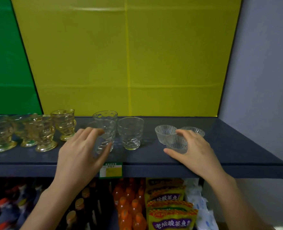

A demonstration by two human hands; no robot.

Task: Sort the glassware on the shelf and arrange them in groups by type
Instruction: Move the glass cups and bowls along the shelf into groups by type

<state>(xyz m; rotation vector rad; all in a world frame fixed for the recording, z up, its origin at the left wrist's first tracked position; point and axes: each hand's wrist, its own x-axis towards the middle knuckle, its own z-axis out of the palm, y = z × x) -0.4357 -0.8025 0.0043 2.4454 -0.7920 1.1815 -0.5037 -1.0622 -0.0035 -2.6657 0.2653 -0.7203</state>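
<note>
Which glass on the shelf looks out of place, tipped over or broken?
Nothing stands out. The amber footed glasses, the clear tumblers and the small ribbed bowls stand upright in separate groups on the shelf. The left hand and right hand each curl around a piece.

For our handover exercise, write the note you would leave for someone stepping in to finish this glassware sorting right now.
Left hand: wrapped around the front clear dimpled glass tumbler, resting on the dark blue shelf.
Right hand: holding the front small clear ribbed glass bowl.
Layout: amber footed glass cups grouped at left; two more dimpled tumblers in the middle; two more ribbed bowls at right.
Done: three types already stand in separate groups.
Left: settle the two held pieces beside their groups and let go, probably tidying the spacing.
</note>
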